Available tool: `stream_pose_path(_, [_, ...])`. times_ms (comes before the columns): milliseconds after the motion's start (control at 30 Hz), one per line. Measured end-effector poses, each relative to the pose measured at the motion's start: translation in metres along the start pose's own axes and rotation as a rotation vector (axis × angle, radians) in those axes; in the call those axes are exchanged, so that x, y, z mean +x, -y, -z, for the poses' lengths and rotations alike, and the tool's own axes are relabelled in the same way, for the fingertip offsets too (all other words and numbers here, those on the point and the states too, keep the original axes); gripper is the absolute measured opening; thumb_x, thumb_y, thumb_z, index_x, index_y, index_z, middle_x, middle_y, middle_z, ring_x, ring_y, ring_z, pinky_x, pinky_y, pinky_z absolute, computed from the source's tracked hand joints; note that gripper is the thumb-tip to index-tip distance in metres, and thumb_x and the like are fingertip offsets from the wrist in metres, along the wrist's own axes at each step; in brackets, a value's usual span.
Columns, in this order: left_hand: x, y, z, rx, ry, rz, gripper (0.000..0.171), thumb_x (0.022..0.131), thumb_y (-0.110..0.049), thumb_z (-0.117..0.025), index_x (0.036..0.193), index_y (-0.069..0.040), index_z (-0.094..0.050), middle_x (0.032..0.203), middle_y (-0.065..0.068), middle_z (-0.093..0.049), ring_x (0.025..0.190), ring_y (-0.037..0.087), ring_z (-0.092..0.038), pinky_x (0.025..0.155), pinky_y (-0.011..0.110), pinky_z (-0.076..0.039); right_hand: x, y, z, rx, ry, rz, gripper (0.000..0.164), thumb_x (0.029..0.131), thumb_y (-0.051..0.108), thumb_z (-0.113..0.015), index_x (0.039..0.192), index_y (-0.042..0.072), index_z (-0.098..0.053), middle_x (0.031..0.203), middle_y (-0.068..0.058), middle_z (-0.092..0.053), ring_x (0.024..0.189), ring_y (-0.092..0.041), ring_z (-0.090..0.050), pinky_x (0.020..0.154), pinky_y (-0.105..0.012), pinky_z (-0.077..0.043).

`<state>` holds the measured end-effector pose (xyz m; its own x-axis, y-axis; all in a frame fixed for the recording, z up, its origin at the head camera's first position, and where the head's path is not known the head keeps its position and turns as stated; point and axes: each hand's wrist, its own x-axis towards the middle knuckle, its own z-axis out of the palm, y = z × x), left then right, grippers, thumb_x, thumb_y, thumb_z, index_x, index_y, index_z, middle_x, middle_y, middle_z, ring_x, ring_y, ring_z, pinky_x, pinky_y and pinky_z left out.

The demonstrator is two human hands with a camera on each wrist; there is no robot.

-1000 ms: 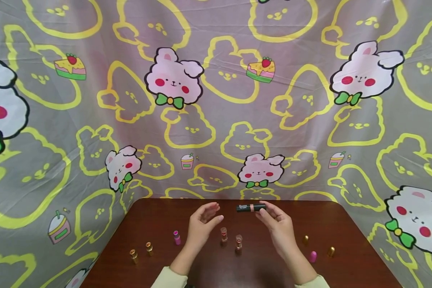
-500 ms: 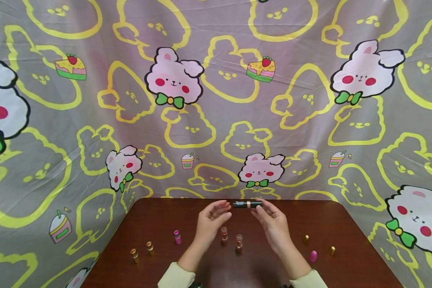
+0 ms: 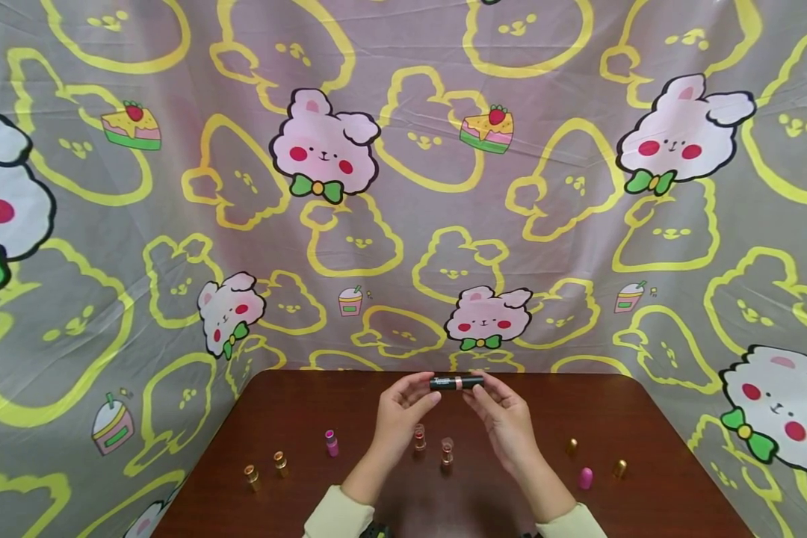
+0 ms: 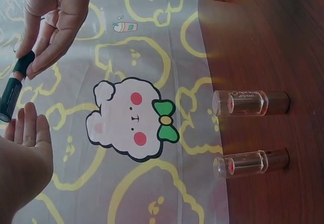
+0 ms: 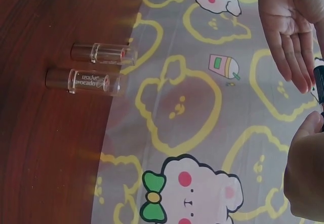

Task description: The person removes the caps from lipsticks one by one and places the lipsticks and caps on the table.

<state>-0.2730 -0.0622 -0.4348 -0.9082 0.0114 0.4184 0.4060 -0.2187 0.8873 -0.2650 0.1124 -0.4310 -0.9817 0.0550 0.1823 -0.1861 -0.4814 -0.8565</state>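
Note:
My right hand point(image 3: 507, 426) pinches one end of a black lipstick tube point(image 3: 444, 383) with a pink band and pale lettering, lying level above the table. The left hand point(image 3: 402, 415) is at the tube's other end, fingertips close to it; whether they touch I cannot tell. In the left wrist view, the right thumb and fingers grip the black tube point(image 4: 11, 95), while the left hand's fingers point(image 4: 30, 128) extend beside its free end. The right wrist view has the left hand point(image 5: 291, 27) with fingers straight, and the tube point(image 5: 319, 80) partly cut off by the edge.
Two clear-capped lipsticks point(image 3: 447, 453) point(image 3: 420, 438) stand below the hands on the brown table point(image 3: 296, 403). To the left are a magenta lipstick tube point(image 3: 332, 443) and gold ones point(image 3: 280, 464); to the right, a pink cap point(image 3: 586, 478) and gold caps point(image 3: 620, 468). Patterned cloth point(image 3: 417, 209) surrounds the table.
My left hand has moved right towards the tube. The right hand, holding the tube, has shifted a little left, so the two hands are now closer together.

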Motion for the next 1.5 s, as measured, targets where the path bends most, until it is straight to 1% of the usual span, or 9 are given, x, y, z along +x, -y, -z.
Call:
stream_pose_path(167, [0.000, -0.001, -0.003, 0.011, -0.003, 0.007, 0.033, 0.084, 0.003, -0.072, 0.115, 0.010, -0.063, 0.100, 0.018, -0.068, 0.091, 0.014, -0.067, 0.083, 0.027, -0.053, -0.002, -0.001, -0.001, -0.016, -0.004, -0.028, 0.032, 0.092, 0.001, -0.064, 0.123, -0.007, -0.061, 0.103, -0.007, -0.069, 0.096, -0.021, -0.068, 0.088, -0.034, -0.052])
stream_pose_path(300, [0.001, 0.000, -0.003, 0.012, -0.012, 0.030, 0.033, 0.084, 0.004, -0.072, 0.115, 0.012, -0.063, 0.099, 0.015, -0.069, 0.092, 0.014, -0.066, 0.083, 0.026, -0.053, -0.002, -0.003, -0.001, -0.011, -0.002, -0.026, 0.030, 0.092, 0.000, -0.064, 0.121, -0.007, -0.062, 0.101, -0.010, -0.069, 0.096, -0.022, -0.068, 0.088, -0.036, -0.051])
stream_pose_path(400, [0.001, 0.001, -0.004, 0.016, -0.020, 0.046, 0.033, 0.084, 0.004, -0.071, 0.115, 0.011, -0.063, 0.100, 0.014, -0.069, 0.092, 0.014, -0.066, 0.083, 0.025, -0.053, -0.002, -0.005, -0.001, -0.009, 0.000, -0.022, 0.033, 0.092, 0.000, -0.064, 0.123, -0.009, -0.059, 0.101, -0.010, -0.069, 0.095, -0.021, -0.068, 0.089, -0.037, -0.050])
stream_pose_path(600, [0.001, 0.000, -0.004, 0.014, -0.026, 0.050, 0.030, 0.085, 0.004, -0.071, 0.114, 0.009, -0.065, 0.102, 0.015, -0.069, 0.094, 0.016, -0.066, 0.083, 0.026, -0.053, -0.003, -0.006, -0.003, -0.004, 0.008, -0.020, 0.038, 0.092, 0.002, -0.064, 0.126, -0.013, -0.054, 0.099, -0.009, -0.069, 0.095, -0.022, -0.068, 0.091, -0.039, -0.049])
stream_pose_path(833, [-0.001, -0.002, -0.004, 0.044, -0.029, 0.028, 0.027, 0.084, 0.000, -0.073, 0.110, 0.007, -0.067, 0.101, 0.018, -0.069, 0.092, 0.015, -0.067, 0.083, 0.027, -0.053, -0.004, -0.005, -0.004, -0.013, 0.003, -0.024, 0.036, 0.092, 0.001, -0.064, 0.125, -0.013, -0.055, 0.099, -0.010, -0.069, 0.096, -0.024, -0.067, 0.089, -0.037, -0.051])
stream_pose_path(1000, [-0.003, -0.002, -0.004, 0.038, -0.035, 0.020, 0.026, 0.085, -0.001, -0.073, 0.108, 0.007, -0.067, 0.098, 0.016, -0.069, 0.087, 0.013, -0.067, 0.080, 0.025, -0.053, -0.005, -0.007, -0.003, -0.043, 0.001, -0.018, 0.033, 0.092, 0.002, -0.064, 0.122, -0.011, -0.058, 0.099, -0.009, -0.068, 0.094, -0.020, -0.067, 0.090, -0.038, -0.050])
stream_pose_path(1167, [-0.004, -0.002, -0.004, 0.038, -0.045, 0.004, 0.024, 0.084, 0.001, -0.073, 0.107, 0.008, -0.067, 0.094, 0.013, -0.069, 0.082, 0.011, -0.066, 0.076, 0.024, -0.053, -0.005, -0.009, -0.003, -0.054, 0.014, 0.019, 0.030, 0.092, 0.001, -0.064, 0.119, -0.010, -0.060, 0.097, -0.006, -0.067, 0.090, -0.016, -0.069, 0.086, -0.033, -0.052])
stream_pose_path(1300, [-0.005, 0.000, -0.004, 0.048, -0.048, -0.006, 0.024, 0.084, 0.000, -0.073, 0.106, 0.009, -0.067, 0.093, 0.012, -0.070, 0.082, 0.011, -0.066, 0.074, 0.023, -0.054, -0.006, -0.010, -0.003, -0.064, 0.030, 0.054, 0.027, 0.092, 0.002, -0.065, 0.117, -0.008, -0.062, 0.095, -0.005, -0.067, 0.088, -0.016, -0.069, 0.085, -0.032, -0.052])
stream_pose_path(1500, [-0.006, 0.001, -0.004, 0.055, -0.048, -0.016, 0.024, 0.083, -0.003, -0.075, 0.104, 0.007, -0.069, 0.090, 0.011, -0.071, 0.080, 0.013, -0.067, 0.072, 0.023, -0.053, -0.005, -0.011, -0.002, -0.106, 0.031, 0.068, 0.034, 0.092, 0.000, -0.063, 0.122, -0.015, -0.055, 0.096, -0.004, -0.068, 0.089, -0.017, -0.070, 0.086, -0.032, -0.052])
